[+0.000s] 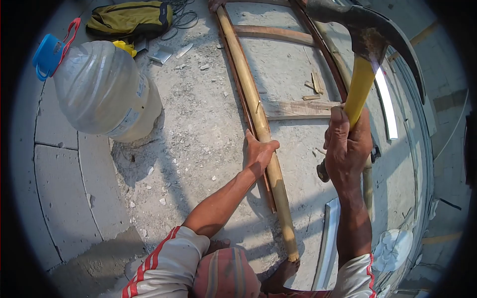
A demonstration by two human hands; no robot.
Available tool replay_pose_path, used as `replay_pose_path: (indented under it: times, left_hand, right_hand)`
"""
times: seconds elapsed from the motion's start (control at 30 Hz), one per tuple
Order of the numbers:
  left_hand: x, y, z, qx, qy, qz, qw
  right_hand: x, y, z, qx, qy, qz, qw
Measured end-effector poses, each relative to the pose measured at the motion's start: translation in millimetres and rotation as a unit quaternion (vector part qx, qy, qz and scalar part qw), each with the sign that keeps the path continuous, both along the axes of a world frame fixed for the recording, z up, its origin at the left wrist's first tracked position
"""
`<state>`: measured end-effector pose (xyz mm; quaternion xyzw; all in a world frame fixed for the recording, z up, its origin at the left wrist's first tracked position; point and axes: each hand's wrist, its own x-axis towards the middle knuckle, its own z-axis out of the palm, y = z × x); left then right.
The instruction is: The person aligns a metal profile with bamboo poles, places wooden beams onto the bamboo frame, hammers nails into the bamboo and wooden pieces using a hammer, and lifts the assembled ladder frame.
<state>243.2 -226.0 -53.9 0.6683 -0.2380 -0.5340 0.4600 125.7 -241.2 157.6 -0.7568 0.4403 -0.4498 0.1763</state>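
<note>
My right hand (348, 141) is raised and closed around the yellow handle of a claw hammer (368, 42), its dark, worn head close to the camera. My left hand (261, 151) grips a long bamboo pole (244, 62), thumb across the top. A thin nail (258, 106) sticks up from the pole just above that hand. The pole lies along a reddish-brown wooden rail (234, 74) of a ladder-like frame. Wooden crosspieces (298, 109) join this rail to the far one. At the top edge, another person's hand (216, 4) rests at the pole's upper end.
A large clear plastic bottle (112, 94) with a blue cap stands at left, near a yellow-black bag (130, 19). Wood scraps (316, 83) lie inside the frame. Metal channels (327, 243) lie at right. A foot (280, 275) is by the pole's lower end. Rubble covers the concrete floor (184, 129).
</note>
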Motion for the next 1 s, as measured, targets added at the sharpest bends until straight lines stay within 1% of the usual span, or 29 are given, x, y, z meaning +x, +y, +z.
replay_pose_path:
  times: [0.03, 0.13, 0.17, 0.2, 0.23, 0.27, 0.3, 0.33, 0.37, 0.4, 0.43, 0.47, 0.53, 0.57, 0.6, 0.63, 0.67, 0.7, 0.73, 0.77, 0.8, 0.83, 0.87, 0.9, 0.93, 1.0]
  left_hand:
    - [1, 1, 6, 0.003, -0.007, -0.009, 1.000]
    - [2, 4, 11, 0.012, -0.012, -0.018, 1.000]
    - [3, 2, 15, 0.014, -0.012, -0.019, 1.000]
    - [1, 7, 11, 0.009, -0.012, -0.014, 1.000]
    - [-5, 12, -1, 0.007, -0.046, -0.004, 0.999]
    - [-5, -3, -14, -0.007, -0.081, 0.021, 0.996]
    - [-10, -1, -24, -0.036, -0.094, 0.047, 0.994]
    - [-11, 15, -10, -0.015, -0.087, 0.037, 0.995]
    - [2, 5, 26, 0.010, -0.050, 0.011, 0.999]
    - [7, 6, 47, 0.045, -0.009, -0.017, 0.999]
    - [1, 2, 20, -0.004, -0.065, 0.014, 0.998]
    - [-5, 2, -7, -0.003, -0.064, 0.016, 0.998]
    - [0, 2, 7, 0.009, -0.066, 0.003, 0.998]
    - [-1, 2, 5, 0.013, -0.062, 0.004, 0.998]
    - [-3, 1, 3, 0.003, -0.079, 0.017, 0.997]
    - [-4, 2, -1, -0.006, -0.096, 0.029, 0.995]
    - [-7, 6, -3, -0.003, -0.092, 0.031, 0.995]
    - [-7, 6, -5, -0.024, -0.082, 0.037, 0.996]
    - [-4, 4, -3, -0.046, -0.073, 0.044, 0.995]
    - [4, 6, 11, -0.076, -0.027, -0.001, 0.997]
    - [7, -2, 17, -0.090, -0.033, -0.005, 0.995]
    - [10, -16, 18, -0.072, -0.064, 0.020, 0.995]
    - [0, 6, 12, -0.014, -0.082, 0.020, 0.996]
    - [0, 4, 8, -0.027, -0.031, 0.018, 0.999]
    - [2, -4, 10, -0.038, -0.032, 0.020, 0.999]
    - [0, 5, 10, 0.002, -0.028, 0.018, 0.999]
  right_hand:
    - [2, -1, 2, -0.008, -0.066, -0.007, 0.998]
    - [11, 10, -28, 0.030, -0.033, -0.025, 0.999]
    - [1, 3, -72, 0.091, 0.134, -0.016, 0.987]
    - [-11, -2, -107, 0.151, 0.297, -0.011, 0.943]
    - [-16, 1, -100, 0.148, 0.297, -0.018, 0.943]
    - [-13, -12, -92, 0.179, 0.284, -0.033, 0.941]
    - [-12, -2, -88, 0.242, 0.275, -0.042, 0.929]
    - [-6, 3, -74, 0.250, 0.246, -0.061, 0.934]
    - [0, 0, -59, 0.190, 0.201, -0.058, 0.959]
    - [2, 4, -44, 0.139, 0.160, -0.053, 0.976]
    - [4, 0, -29, 0.100, 0.131, -0.051, 0.985]
    - [5, -6, -15, 0.064, 0.102, -0.047, 0.992]
    - [8, -10, 11, 0.048, -0.001, -0.028, 0.998]
    - [14, -7, 21, 0.015, -0.073, -0.010, 0.997]
    - [22, -4, 25, -0.016, -0.144, 0.009, 0.989]
    - [29, -1, 15, -0.027, -0.199, -0.014, 0.980]
    - [20, -1, -13, -0.027, -0.106, -0.033, 0.993]
    - [13, 1, -44, 0.010, 0.038, -0.027, 0.999]
    - [6, 3, -75, 0.029, 0.183, -0.008, 0.983]
    - [-10, -7, -114, 0.147, 0.334, 0.027, 0.931]
    - [-11, -7, -108, 0.169, 0.333, 0.018, 0.927]
    - [2, -21, -90, 0.193, 0.285, 0.007, 0.939]
    - [4, -2, -73, 0.261, 0.243, -0.014, 0.934]
    - [1, 9, -63, 0.223, 0.214, -0.030, 0.951]
    - [5, 2, -49, 0.160, 0.181, -0.037, 0.970]
    - [9, -5, -3, 0.036, 0.097, -0.007, 0.995]
